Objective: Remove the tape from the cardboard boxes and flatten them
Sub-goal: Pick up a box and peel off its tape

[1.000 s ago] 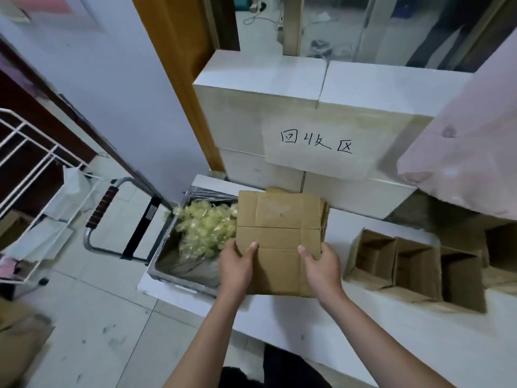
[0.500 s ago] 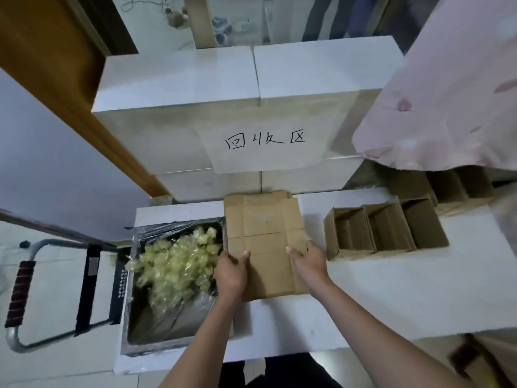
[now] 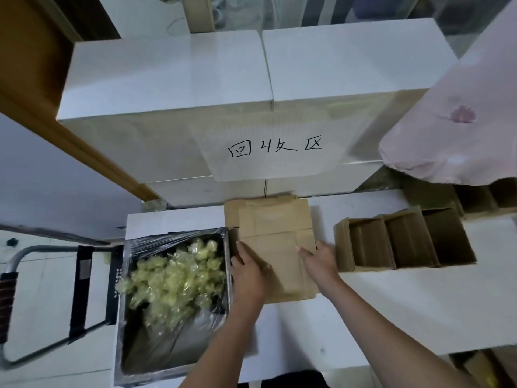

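You are standing at a white table (image 3: 419, 303), looking down at your two bare hands on a flattened cardboard box (image 3: 275, 247) that is lying near the table's middle. Compared with a second ago, the flat box is sitting a little farther back on a stack of flattened cardboard (image 3: 232, 214), whose edges are peeking out at the far left, and your hands are staying at its near half. Your left hand (image 3: 249, 273) is curling around the box's left edge, thumb on top, gripping it. Your right hand (image 3: 319, 261) is lying on the right side with fingers fairly straight, pressing rather than grasping. The view has tipped more steeply downward, so the table is filling more of the scene.

Just left of the stack, a foil-lined tray (image 3: 128, 303) is holding a heap of crumpled yellowish tape (image 3: 173, 278). To the right, well apart from your hands, a row of open cardboard boxes (image 3: 405, 242) is standing, still unflattened. Behind, white cartons (image 3: 251, 93) are carrying a handwritten paper sign (image 3: 274, 148).

This suggests one box is finished and being squared onto the pile; the open boxes on the right are probably next.
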Available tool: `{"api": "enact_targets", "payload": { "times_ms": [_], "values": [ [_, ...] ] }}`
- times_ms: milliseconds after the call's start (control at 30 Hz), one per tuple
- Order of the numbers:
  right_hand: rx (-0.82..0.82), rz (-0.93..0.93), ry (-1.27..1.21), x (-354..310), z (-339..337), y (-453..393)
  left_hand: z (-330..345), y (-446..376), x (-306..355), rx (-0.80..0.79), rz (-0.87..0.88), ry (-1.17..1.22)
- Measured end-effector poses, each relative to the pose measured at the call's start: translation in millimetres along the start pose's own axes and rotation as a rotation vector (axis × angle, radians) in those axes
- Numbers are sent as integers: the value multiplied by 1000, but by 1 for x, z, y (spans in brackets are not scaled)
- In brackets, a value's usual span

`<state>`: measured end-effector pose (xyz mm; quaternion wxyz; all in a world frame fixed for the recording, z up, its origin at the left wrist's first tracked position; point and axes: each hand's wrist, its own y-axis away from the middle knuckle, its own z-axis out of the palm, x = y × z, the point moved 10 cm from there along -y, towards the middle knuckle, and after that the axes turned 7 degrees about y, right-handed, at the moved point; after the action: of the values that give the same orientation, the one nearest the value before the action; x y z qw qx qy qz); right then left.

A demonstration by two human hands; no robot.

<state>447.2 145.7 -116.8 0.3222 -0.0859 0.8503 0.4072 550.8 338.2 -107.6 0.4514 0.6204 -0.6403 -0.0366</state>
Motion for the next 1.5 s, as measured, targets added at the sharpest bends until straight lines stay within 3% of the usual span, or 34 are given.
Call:
{"api": "enact_targets", "payload": {
  "times_ms": [167, 300, 533, 733, 933, 1067, 1167, 1267, 1500],
  "values": [
    [-34, 18, 90, -1, 21, -32, 27, -12, 19, -74, 231, -364],
    [-61, 47, 78, -3, 39, -45, 43, -24, 11, -133, 262, -472],
    [13, 15, 106, -3, 43, -58, 49, -44, -3, -125, 279, -432],
    [215, -69, 434, -16, 40, -49, 56, -50, -10, -165, 289, -441],
    [248, -152, 345, -18, 41, -51, 58, -52, -12, -143, 285, -443],
    [362, -385, 588, -51, 32, -37, 54, -52, -7, -60, 261, -447],
    [192, -663, 749, -66, 63, -23, 49, -58, 2, 29, 269, -444],
    [21, -729, 937, -48, 91, -27, 48, -68, 4, 72, 270, -430],
    [193, -713, 1062, -27, 102, -38, 50, -75, 9, 158, 408, -413]
  ]
}}
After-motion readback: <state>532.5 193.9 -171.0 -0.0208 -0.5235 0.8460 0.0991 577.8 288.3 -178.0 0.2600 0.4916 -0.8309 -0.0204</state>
